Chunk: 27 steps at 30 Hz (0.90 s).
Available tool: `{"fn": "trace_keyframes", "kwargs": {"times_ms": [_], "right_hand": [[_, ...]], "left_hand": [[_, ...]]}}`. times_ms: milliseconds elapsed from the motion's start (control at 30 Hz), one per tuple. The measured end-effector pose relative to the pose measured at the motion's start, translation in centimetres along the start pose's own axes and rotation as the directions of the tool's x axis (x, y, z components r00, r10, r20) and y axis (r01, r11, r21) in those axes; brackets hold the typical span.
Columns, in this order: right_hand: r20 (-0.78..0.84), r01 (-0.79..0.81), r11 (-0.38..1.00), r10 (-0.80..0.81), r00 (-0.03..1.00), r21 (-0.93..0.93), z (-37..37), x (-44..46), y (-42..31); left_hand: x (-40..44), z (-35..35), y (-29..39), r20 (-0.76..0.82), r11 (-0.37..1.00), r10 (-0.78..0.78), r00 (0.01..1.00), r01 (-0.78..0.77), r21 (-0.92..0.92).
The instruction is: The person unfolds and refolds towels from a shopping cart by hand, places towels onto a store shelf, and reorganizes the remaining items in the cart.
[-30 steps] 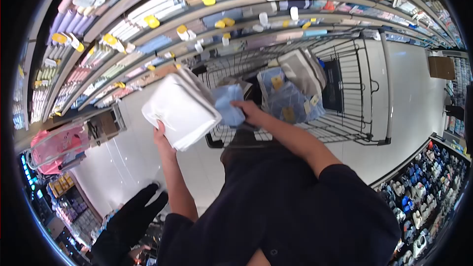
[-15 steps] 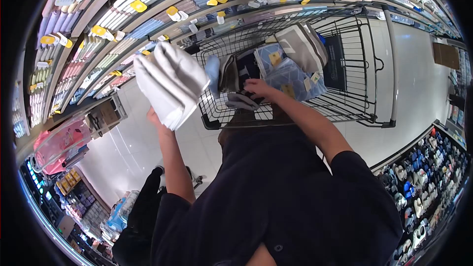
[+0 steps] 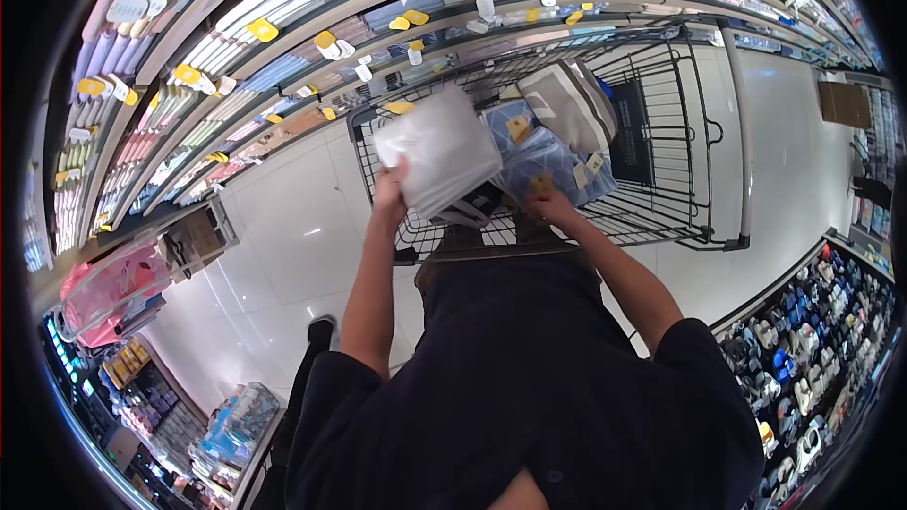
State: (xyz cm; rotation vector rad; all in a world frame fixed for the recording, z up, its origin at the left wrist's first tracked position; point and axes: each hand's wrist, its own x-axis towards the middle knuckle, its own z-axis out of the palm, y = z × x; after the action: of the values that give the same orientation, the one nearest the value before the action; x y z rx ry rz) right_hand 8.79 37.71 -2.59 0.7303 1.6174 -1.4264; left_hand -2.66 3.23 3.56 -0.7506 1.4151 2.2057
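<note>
My left hand is closed on the near left edge of a stack of white folded towels, blurred by motion. The stack is above the left end of a wire shopping cart and hides much of what lies under it. Over the cart's near side, my right hand has its fingers curled at the lower edge of a blue patterned package with yellow tags. Whether they grip the package is unclear. Behind that package rests a beige folded textile with brown and white stripes.
Shelves of folded textiles with yellow and white price tags run along the far side. Many shoes are displayed at right. A pink item and a cardboard box are at left. Someone's dark-clad leg shows behind my left arm.
My left hand has brought the white towels rightward from beside the cart to over its left end. My right hand has moved right, from the dark items to the blue package's edge.
</note>
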Motion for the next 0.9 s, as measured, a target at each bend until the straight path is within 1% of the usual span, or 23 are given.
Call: {"fn": "trace_keyframes", "kwargs": {"times_ms": [33, 67, 100, 133, 167, 200, 233, 267, 300, 333, 367, 400, 467, 500, 567, 600, 633, 667, 700, 767, 833, 867, 900], "right_hand": [[-0.033, -0.013, 1.000, 0.013, 0.999, 0.006, 0.0, -0.3, 0.1], [-0.030, -0.009, 1.000, 0.008, 1.000, -0.004, -0.1, -0.7, 0.1], [-0.012, -0.005, 0.997, 0.004, 1.000, -0.071, -0.1, -1.1, -0.3], [0.012, 0.002, 0.990, -0.001, 1.000, -0.138, 0.2, -1.5, -0.8], [0.029, 0.011, 0.988, -0.006, 1.000, -0.151, 0.5, -1.8, -0.9], [0.004, 0.053, 0.986, -0.053, 0.999, -0.157, 0.4, -2.1, -0.8], [-0.019, 0.092, 0.982, -0.097, 0.995, -0.164, 0.2, -2.5, -0.6], [0.003, 0.091, 0.979, -0.092, 0.996, -0.180, 0.1, -3.0, -0.8], [0.003, 0.122, 0.984, -0.122, 0.993, -0.126, -0.1, -3.6, -1.2], [0.004, 0.148, 0.986, -0.148, 0.989, -0.073, -0.4, -4.0, -1.2], [0.026, 0.140, 0.986, -0.138, 0.990, -0.087, -0.6, -4.5, -1.2], [0.017, 0.099, 0.989, -0.098, 0.995, -0.113, -0.8, -4.6, -1.2], [-0.007, 0.051, 0.986, -0.052, 0.999, -0.157, -1.2, -4.3, -0.9], [-0.002, 0.054, 0.985, -0.055, 0.998, -0.161, -1.1, -4.1, -0.8], [-0.016, 0.004, 0.979, -0.007, 1.000, -0.206, -1.4, -4.0, -0.9], [-0.023, 0.013, 0.980, -0.018, 1.000, -0.198, -1.2, -4.2, -1.3], [-0.036, 0.011, 0.978, -0.019, 0.999, -0.209, -1.0, -4.3, -1.5], [-0.027, 0.062, 0.959, -0.072, 0.997, -0.277, -0.7, -4.2, -1.8], [-0.016, 0.116, 0.933, -0.129, 0.992, -0.341, -0.6, -3.8, -2.0], [-0.028, 0.156, 0.916, -0.179, 0.983, -0.371, -0.5, -3.2, -1.9], [0.036, 0.208, 0.853, -0.218, 0.975, -0.479, 0.0, -3.2, -2.9], [0.023, 0.247, 0.790, -0.283, 0.959, -0.561, 0.2, -3.1, -2.8], [-0.011, 0.244, 0.795, -0.300, 0.954, -0.555, 0.3, -3.4, -3.1]], "left_hand": [[1.6, -0.2, -2.2, -0.029, 0.997, -0.003, 1.000, 0.006, 0.074], [3.2, -0.8, -4.3, -0.039, 0.945, 0.063, 0.997, -0.047, 0.323], [4.9, -2.0, -6.8, -0.036, 0.828, 0.131, 0.991, -0.090, 0.553], [7.8, -4.6, -11.9, -0.079, 0.703, 0.340, 0.937, -0.197, 0.683], [9.7, -6.3, -15.7, -0.091, 0.541, 0.534, 0.841, -0.257, 0.801], [8.8, -4.6, -15.0, -0.114, 0.567, 0.368, 0.923, -0.125, 0.814], [7.3, -2.3, -13.9, -0.145, 0.573, 0.185, 0.972, 0.013, 0.820], [6.0, -0.8, -13.7, 0.026, 0.397, 0.301, 0.953, -0.150, 0.906], [5.0, 0.2, -14.0, 0.209, 0.191, 0.375, 0.903, -0.296, 0.936], [4.9, 0.4, -15.3, 0.243, 0.294, 0.331, 0.912, -0.344, 0.892], [4.8, 0.3, -16.5, 0.282, 0.398, 0.290, 0.914, -0.383, 0.834], [3.9, 1.0, -16.0, 0.262, 0.402, 0.296, 0.918, -0.369, 0.838], [2.0, 2.5, -12.9, 0.296, 0.490, -0.034, 0.955, -0.242, 0.837], [2.3, 1.8, -13.1, 0.291, 0.491, -0.029, 0.956, -0.240, 0.838], [3.3, 0.6, -14.3, 0.178, 0.457, 0.253, 0.951, -0.280, 0.844], [3.5, 0.3, -13.8, 0.183, 0.465, 0.258, 0.949, -0.288, 0.837], [3.5, -0.5, -13.0, 0.120, 0.477, 0.321, 0.939, -0.270, 0.837], [3.7, -1.0, -12.1, 0.058, 0.489, 0.384, 0.922, -0.256, 0.834], [4.5, -1.4, -11.5, 0.069, 0.495, 0.393, 0.917, -0.274, 0.825], [6.4, -2.1, -10.8, 0.168, 0.311, 0.441, 0.881, -0.326, 0.893], [9.4, -2.5, -10.7, 0.214, 0.280, 0.419, 0.882, -0.350, 0.894], [11.3, -3.4, -11.6, 0.253, 0.191, 0.438, 0.863, -0.364, 0.912], [12.7, -3.6, -11.9, 0.290, 0.106, 0.451, 0.844, -0.373, 0.922]]}}
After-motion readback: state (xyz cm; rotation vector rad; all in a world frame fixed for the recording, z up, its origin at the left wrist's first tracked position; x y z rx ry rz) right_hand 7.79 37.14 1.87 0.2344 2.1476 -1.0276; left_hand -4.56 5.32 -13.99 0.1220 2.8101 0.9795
